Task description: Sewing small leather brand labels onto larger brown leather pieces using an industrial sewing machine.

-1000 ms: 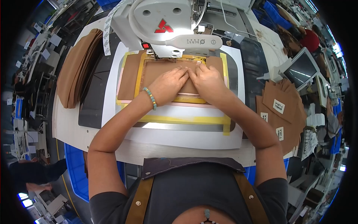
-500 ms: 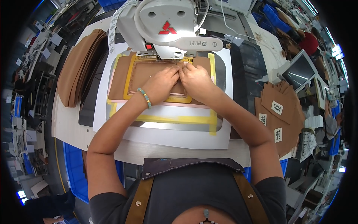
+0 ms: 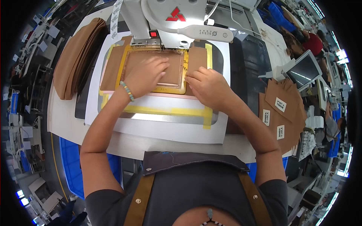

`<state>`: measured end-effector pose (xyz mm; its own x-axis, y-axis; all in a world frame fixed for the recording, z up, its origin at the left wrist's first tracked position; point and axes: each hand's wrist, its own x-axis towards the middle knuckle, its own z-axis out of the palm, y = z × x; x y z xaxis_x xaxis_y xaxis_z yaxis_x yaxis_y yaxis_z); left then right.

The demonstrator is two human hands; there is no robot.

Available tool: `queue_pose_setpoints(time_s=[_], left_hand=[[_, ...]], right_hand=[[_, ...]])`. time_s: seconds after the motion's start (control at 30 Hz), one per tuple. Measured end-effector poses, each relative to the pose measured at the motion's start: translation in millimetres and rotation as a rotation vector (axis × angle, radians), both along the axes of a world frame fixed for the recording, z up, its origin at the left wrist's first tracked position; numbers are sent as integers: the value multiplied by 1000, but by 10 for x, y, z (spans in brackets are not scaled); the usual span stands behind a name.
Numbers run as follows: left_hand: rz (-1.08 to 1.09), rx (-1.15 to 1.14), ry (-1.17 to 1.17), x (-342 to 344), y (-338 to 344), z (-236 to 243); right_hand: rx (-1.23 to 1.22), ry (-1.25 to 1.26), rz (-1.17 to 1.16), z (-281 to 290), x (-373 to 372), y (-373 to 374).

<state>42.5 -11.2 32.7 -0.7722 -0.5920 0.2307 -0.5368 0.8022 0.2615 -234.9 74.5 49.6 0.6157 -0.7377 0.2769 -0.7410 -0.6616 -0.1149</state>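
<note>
A yellow-edged rectangular template frame point(image 3: 170, 90) lies over brown leather-like panels under the head of a white sewing machine point(image 3: 158, 32). Inside its window a brown panel point(image 3: 174, 71) shows. Stretched over the left part of this window is my left hand point(image 3: 149, 75), its fingers extended and slightly blurred, holding nothing visible. At the frame's right edge my right hand point(image 3: 206, 86) is closed, thumb and fingers drawn together; whatever may be between the fingertips is hidden. Below the panels runs a strip of yellow tape point(image 3: 169, 112) on the white base sheet point(image 3: 169, 135).
A thick stack of folded brown pieces point(image 3: 77, 60) lies at the left. On the right are brown panels with white labels point(image 3: 271, 124) and a screen on a stand point(image 3: 303, 71). A white lamp arm point(image 3: 207, 33) hangs above the work. Blue bins point(image 3: 69, 165) stand below the table edge.
My hands, together near the machine's needle area before, have moved apart and nearer to me. The left has gone left with fingers stretched; the right has moved to the frame's right edge.
</note>
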Motion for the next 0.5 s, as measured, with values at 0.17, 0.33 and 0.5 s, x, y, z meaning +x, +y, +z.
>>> queue_pose_setpoints(time_s=[0.17,0.33,0.5], left_hand=[[-31,201,56,365,10,92],[-231,97,0,322,69,25],[-259,95,-77,261,20,15]], right_hand=[[-127,-110,161,-135,184,-83],[-143,-18,170,-182,264,-85],[-199,66,143,-164,268,-28]])
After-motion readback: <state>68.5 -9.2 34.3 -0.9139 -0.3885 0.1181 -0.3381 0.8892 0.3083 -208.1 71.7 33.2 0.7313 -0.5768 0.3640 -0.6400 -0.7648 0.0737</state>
